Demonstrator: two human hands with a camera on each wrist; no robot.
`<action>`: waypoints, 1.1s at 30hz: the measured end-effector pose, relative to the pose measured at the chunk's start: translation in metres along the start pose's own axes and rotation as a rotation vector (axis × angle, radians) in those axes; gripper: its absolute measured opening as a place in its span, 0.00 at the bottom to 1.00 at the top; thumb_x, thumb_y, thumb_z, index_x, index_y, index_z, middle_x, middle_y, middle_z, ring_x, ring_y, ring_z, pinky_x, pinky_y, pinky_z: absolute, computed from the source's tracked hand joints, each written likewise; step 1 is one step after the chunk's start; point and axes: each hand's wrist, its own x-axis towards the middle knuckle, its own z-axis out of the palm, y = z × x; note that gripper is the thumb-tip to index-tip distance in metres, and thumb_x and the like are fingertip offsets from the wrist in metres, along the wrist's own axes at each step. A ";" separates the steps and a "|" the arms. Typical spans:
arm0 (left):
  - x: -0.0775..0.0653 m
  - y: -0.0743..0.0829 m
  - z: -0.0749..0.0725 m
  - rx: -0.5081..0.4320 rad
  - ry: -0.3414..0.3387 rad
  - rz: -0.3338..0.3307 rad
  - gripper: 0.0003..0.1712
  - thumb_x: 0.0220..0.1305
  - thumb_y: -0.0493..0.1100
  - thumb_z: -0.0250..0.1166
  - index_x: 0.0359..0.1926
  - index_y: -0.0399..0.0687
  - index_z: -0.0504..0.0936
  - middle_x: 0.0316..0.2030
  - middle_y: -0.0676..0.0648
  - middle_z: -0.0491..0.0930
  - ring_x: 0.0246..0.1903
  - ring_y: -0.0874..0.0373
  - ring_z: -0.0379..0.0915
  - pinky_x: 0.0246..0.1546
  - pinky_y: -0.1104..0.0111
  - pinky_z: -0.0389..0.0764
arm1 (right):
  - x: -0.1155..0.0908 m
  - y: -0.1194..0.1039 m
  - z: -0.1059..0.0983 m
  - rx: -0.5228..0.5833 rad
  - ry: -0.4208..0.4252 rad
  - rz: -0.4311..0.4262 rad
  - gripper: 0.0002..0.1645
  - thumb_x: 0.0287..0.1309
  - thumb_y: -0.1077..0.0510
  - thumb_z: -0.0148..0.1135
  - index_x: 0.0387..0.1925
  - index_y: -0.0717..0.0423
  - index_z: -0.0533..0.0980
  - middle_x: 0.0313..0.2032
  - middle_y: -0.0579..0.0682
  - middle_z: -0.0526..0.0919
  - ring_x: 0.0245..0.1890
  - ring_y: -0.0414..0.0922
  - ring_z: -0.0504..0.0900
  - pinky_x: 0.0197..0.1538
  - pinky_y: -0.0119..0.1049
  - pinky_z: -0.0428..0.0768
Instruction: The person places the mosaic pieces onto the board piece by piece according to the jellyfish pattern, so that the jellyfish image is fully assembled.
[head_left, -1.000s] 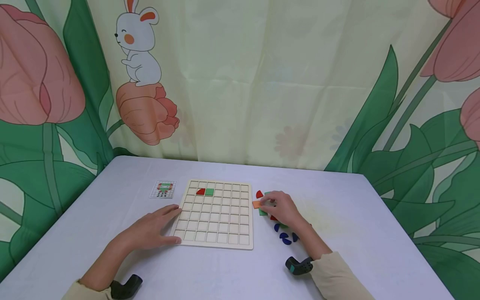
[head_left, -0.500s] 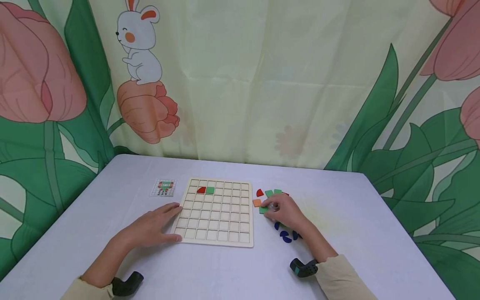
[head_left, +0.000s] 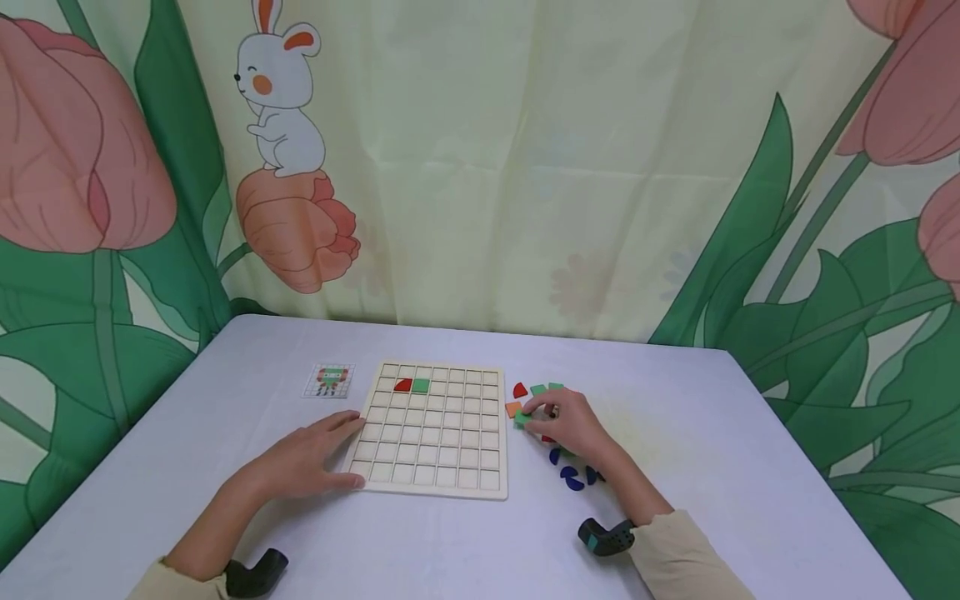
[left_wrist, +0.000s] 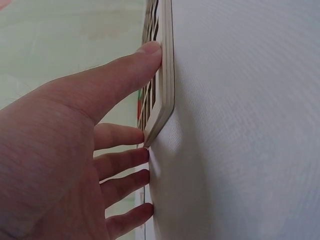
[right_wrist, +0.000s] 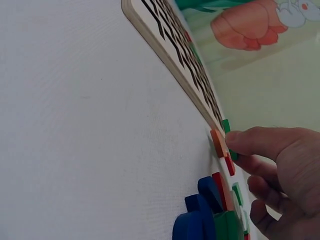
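Several blue pieces (head_left: 574,483), orange square (head_left: 513,409) beside pinched green tile (head_left: 521,421), picture card (head_left: 329,381)

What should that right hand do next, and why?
Probably lift the green piece over to the board: the right hand pinches it, and bare cells lie beside the board's red piece and green square.
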 end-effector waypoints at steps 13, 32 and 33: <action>-0.002 0.001 0.001 0.000 -0.006 -0.009 0.52 0.49 0.67 0.70 0.69 0.45 0.66 0.71 0.41 0.61 0.69 0.40 0.59 0.61 0.41 0.68 | 0.013 -0.005 0.011 0.035 0.029 -0.062 0.07 0.50 0.58 0.73 0.33 0.45 0.86 0.36 0.43 0.84 0.40 0.44 0.75 0.34 0.32 0.74; -0.002 -0.001 0.001 -0.001 -0.002 -0.007 0.52 0.50 0.66 0.70 0.70 0.45 0.65 0.71 0.41 0.61 0.69 0.40 0.59 0.61 0.39 0.65 | 0.025 -0.019 0.023 0.018 0.036 -0.059 0.06 0.51 0.58 0.73 0.34 0.46 0.86 0.34 0.42 0.84 0.39 0.43 0.73 0.45 0.38 0.72; -0.003 -0.001 0.001 0.000 -0.001 -0.005 0.52 0.50 0.67 0.69 0.70 0.45 0.65 0.71 0.41 0.61 0.69 0.40 0.59 0.61 0.39 0.65 | 0.025 -0.019 0.023 0.019 0.037 -0.062 0.07 0.51 0.59 0.73 0.34 0.46 0.86 0.35 0.43 0.84 0.40 0.43 0.73 0.45 0.38 0.73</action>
